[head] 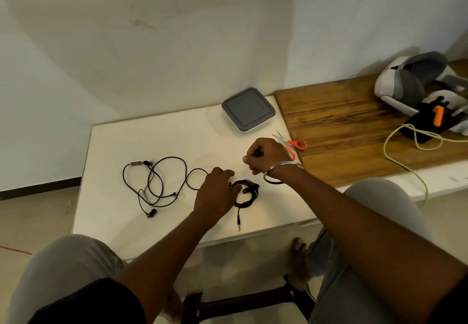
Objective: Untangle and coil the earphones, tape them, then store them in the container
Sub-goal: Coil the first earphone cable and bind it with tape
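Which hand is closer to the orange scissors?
The right hand. It sits right beside the orange scissors, partly covering them. The left hand is farther away, down by the coiled earphones.
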